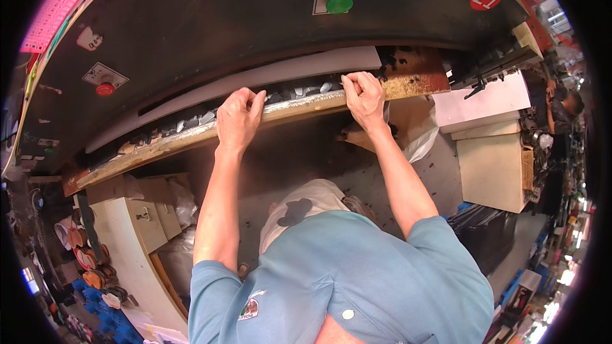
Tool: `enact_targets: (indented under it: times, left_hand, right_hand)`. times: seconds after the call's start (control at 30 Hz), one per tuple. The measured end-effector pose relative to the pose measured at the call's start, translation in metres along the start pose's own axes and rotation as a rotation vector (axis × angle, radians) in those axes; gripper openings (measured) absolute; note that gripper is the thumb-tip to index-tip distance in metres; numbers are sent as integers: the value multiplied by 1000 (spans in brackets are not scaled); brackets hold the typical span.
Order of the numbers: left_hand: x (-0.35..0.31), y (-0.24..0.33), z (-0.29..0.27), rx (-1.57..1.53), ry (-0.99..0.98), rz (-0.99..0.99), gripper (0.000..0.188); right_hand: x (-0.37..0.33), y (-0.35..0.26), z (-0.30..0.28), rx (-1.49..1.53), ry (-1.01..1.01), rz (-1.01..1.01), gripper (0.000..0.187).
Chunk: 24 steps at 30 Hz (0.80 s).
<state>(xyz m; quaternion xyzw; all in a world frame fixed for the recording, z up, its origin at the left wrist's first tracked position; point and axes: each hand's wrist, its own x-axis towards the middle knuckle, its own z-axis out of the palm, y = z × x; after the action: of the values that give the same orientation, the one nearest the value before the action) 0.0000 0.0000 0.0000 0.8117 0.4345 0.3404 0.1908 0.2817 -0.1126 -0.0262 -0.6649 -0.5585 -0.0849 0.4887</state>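
Both my hands rest at the long wooden front edge of a dark machine. My left hand is curled over this edge, its thumb and fingers pressed together. Further right, my right hand is closed in a similar pinch. Whatever either hand grips, if anything, is too small or hidden to make out. Behind the edge, black and whitish scraps lie in a narrow gap. A long pale board runs past that gap, under the machine's dark front.
The machine's dark panel carries a green button and a red button. A pale cabinet stands right, with white sheets above it. Left is a cabinet with drawers. Scraps dot the grey floor.
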Motion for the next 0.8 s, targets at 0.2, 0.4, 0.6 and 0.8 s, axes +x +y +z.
enact_targets:
  times: [0.2, 0.4, 0.6, 0.8]
  left_hand:
    - [-61, 12, -7, -23, 40, 119, 25]
    - [-134, 38, -28, -81, -74, 82, 24]
    - [-198, 62, -49, -182, -195, 61, 25]
    - [-220, 78, -75, -587, -192, 131, 17]
  right_hand:
    - [-49, -21, -31, -9, -40, 100, 12]
    - [-71, -71, -76, 178, -150, 537, 18]
    - [-27, -98, -60, -135, -454, 270, 100]
    - [-55, -123, -50, -375, -591, 201, 118]
